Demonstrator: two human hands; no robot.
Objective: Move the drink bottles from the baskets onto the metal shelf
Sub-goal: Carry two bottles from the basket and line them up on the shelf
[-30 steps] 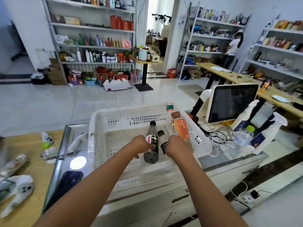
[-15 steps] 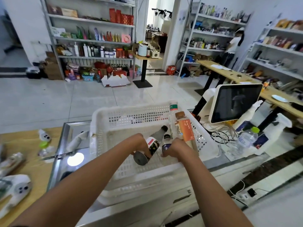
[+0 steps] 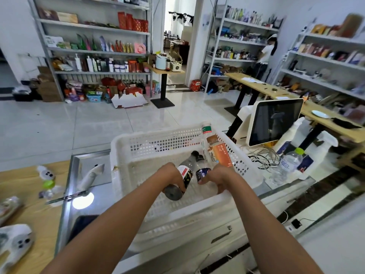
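A white plastic basket (image 3: 171,139) sits on the counter in front of me. My left hand (image 3: 169,175) grips a dark bottle (image 3: 182,177) with a red-and-white label, tilted with its base toward me and lifted off the basket floor. My right hand (image 3: 219,177) grips a smaller dark bottle (image 3: 202,172) with a blue label, right beside the first. Two taller bottles lean in the basket's right back corner: an orange-labelled one (image 3: 220,153) and a green-labelled one (image 3: 206,130). Metal shelves (image 3: 94,50) stand across the room.
A checkout screen (image 3: 274,120), cables and a water bottle (image 3: 286,165) lie right of the basket. Left of it are a scanner (image 3: 90,175), a dark phone and small items on the wooden counter (image 3: 29,194). Tiled floor separates me from the shelves; a person (image 3: 264,56) stands far right.
Both hands have tipped and raised their bottles inside the basket, the left bottle's base swinging toward me. The view has shifted slightly closer.
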